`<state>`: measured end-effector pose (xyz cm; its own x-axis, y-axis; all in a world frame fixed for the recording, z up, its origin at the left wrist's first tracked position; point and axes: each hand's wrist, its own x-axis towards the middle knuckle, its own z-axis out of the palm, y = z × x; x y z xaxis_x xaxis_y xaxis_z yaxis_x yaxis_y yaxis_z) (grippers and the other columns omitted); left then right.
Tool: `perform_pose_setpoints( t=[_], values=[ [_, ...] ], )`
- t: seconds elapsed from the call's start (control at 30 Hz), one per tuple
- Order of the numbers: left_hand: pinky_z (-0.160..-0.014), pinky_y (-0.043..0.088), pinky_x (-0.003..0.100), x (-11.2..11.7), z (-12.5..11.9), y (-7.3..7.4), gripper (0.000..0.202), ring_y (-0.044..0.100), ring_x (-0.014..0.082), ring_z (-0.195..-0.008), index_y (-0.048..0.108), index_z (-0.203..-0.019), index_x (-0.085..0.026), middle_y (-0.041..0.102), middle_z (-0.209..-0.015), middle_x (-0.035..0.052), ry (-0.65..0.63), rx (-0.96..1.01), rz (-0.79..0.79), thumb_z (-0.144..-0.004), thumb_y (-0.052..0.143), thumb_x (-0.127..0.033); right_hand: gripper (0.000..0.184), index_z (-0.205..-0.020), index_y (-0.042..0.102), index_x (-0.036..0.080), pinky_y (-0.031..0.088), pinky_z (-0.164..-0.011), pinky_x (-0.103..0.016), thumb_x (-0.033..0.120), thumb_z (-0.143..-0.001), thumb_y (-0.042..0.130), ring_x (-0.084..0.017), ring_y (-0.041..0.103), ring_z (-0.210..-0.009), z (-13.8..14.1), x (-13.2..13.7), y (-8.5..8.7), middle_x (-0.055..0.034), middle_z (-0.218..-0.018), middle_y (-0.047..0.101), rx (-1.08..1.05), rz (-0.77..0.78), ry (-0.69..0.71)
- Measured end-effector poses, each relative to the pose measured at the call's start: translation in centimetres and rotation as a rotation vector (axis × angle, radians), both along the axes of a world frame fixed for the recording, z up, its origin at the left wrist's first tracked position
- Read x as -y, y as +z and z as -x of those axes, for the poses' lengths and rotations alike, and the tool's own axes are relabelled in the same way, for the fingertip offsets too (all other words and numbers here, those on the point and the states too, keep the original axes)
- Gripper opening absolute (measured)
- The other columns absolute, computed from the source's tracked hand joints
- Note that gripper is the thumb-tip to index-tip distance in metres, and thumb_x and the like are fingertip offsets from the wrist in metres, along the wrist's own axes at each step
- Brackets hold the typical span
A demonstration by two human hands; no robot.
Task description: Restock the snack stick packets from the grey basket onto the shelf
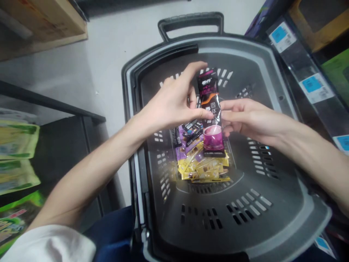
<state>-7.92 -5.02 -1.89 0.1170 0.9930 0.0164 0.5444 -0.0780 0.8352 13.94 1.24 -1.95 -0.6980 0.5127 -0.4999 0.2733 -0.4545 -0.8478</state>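
You have a long, slim, glossy black packet with an orange wave and a purple cup printed on it [210,100] up in both hands, above the dark grey plastic shopping basket with slotted walls [174,225]. Your left hand [174,102] grips it from the left, thumb pressed flat across the front and index finger arched up by the top end. Your right hand [247,118] pinches the right edge near the middle — the fingertips partly go out of sight there, so how firmly they bear is hard to tell.

The step in hand looks like holding the packet up, printed face towards you, to steady or inspect it. Beneath it on the basket floor lie flat yellow plastic sachets [207,171], with purple wrappers [181,153] and small shiny black sachets [193,128] just beyond them, partly covered by the packet and your left hand.

From here, a good next move calls for keeping one secure pinch before the other hand lets go — and a light touch, as the thin film seems likely to crease.
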Motion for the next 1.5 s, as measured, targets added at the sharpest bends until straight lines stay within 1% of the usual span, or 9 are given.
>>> perform_pose_setpoints(
  t=[0.27,0.43,0.73,0.83,0.93,1.07,1.17,1.27,1.5],
  values=[
    [-0.084,0.053,0.032,0.2,-0.2,0.3,0.086,0.068,0.0184,-0.079,0.036,-0.156,-0.019,0.077,-0.086,0.0008,-0.050,-0.016,-0.016,-0.086,0.080,-0.042,0.049,-0.099,0.071,0.020,0.048,-0.056,-0.025,0.035,-0.063,0.101,-0.010,0.059,-0.063,0.4,-0.1,-0.8,0.0013,-0.078,0.070,-0.013,-0.099,-0.179],
    [-0.084,0.057,0.034,-0.1,0.0,-0.1,0.061,0.072,0.0183,-0.084,0.047,-0.148,-0.023,0.077,-0.091,0.0024,-0.069,0.129,0.036,-0.094,0.068,-0.039,0.037,-0.084,0.072,0.020,0.050,-0.059,-0.027,0.038,-0.065,0.099,-0.011,0.057,-0.064,0.3,-0.5,-0.8,0.0015,-0.072,0.066,-0.007,-0.242,-0.193],
    [-0.082,0.059,0.036,0.0,0.0,0.1,0.076,0.073,0.0192,-0.084,0.046,-0.147,-0.027,0.076,-0.092,0.0024,-0.090,0.217,0.139,-0.080,0.082,-0.030,0.038,-0.076,0.067,0.021,0.059,-0.067,-0.028,0.036,-0.066,0.100,-0.016,0.068,-0.075,0.1,-0.3,-1.0,0.0001,-0.069,0.064,0.016,-0.265,-0.231],
    [-0.086,0.059,0.037,-0.1,0.1,0.0,0.077,0.073,0.0217,-0.092,0.049,-0.145,-0.027,0.075,-0.095,0.0039,-0.109,0.150,0.121,-0.077,0.085,-0.031,0.033,-0.079,0.067,0.020,0.064,-0.074,-0.026,0.033,-0.073,0.096,-0.018,0.073,-0.084,0.3,-0.4,-0.8,-0.0021,-0.076,0.068,-0.018,-0.205,-0.313],
    [-0.093,0.056,0.040,-0.3,0.5,-0.2,0.066,0.070,0.0263,-0.105,0.057,-0.140,-0.023,0.074,-0.105,0.0071,-0.041,0.036,0.025,-0.082,0.083,-0.041,0.022,-0.082,0.068,0.018,0.066,-0.090,-0.026,0.026,-0.081,0.089,-0.020,0.076,-0.101,0.5,-0.5,-0.4,-0.0056,-0.089,0.074,-0.059,-0.151,-0.387],
    [-0.089,0.056,0.039,-0.6,1.0,-0.7,0.051,0.068,0.0208,-0.091,0.064,-0.131,-0.024,0.075,-0.105,0.0058,0.086,0.055,-0.103,-0.089,0.075,-0.051,0.015,-0.087,0.070,0.018,0.062,-0.104,-0.028,0.021,-0.084,0.084,-0.022,0.073,-0.119,0.6,-0.4,-0.3,-0.0067,-0.103,0.077,-0.079,-0.195,-0.425],
    [-0.082,0.057,0.035,-0.8,1.1,-0.9,0.045,0.070,0.0191,-0.083,0.068,-0.124,-0.023,0.076,-0.096,0.0056,0.099,0.116,-0.085,-0.092,0.070,-0.055,0.018,-0.089,0.070,0.020,0.062,-0.106,-0.030,0.023,-0.082,0.087,-0.022,0.072,-0.122,0.5,-0.5,-0.5,-0.0055,-0.104,0.078,-0.098,-0.209,-0.431],
    [-0.076,0.058,0.031,-1.0,1.1,-1.1,0.043,0.072,0.0185,-0.082,0.071,-0.118,-0.022,0.076,-0.100,0.0072,0.104,0.166,-0.059,-0.093,0.067,-0.057,0.021,-0.090,0.072,0.020,0.063,-0.105,-0.031,0.024,-0.079,0.089,-0.022,0.072,-0.122,0.4,-0.7,-0.6,-0.0041,-0.102,0.078,-0.110,-0.200,-0.428],
    [-0.074,0.061,0.031,-1.2,0.9,-1.1,0.030,0.073,0.0171,-0.078,0.073,-0.113,-0.021,0.075,-0.108,0.0073,0.099,0.202,-0.050,-0.097,0.060,-0.043,0.016,-0.083,0.075,0.019,0.063,-0.105,-0.030,0.022,-0.078,0.089,-0.023,0.074,-0.119,0.1,-0.9,-0.9,-0.0058,-0.100,0.079,-0.116,-0.169,-0.425]
  ],
)
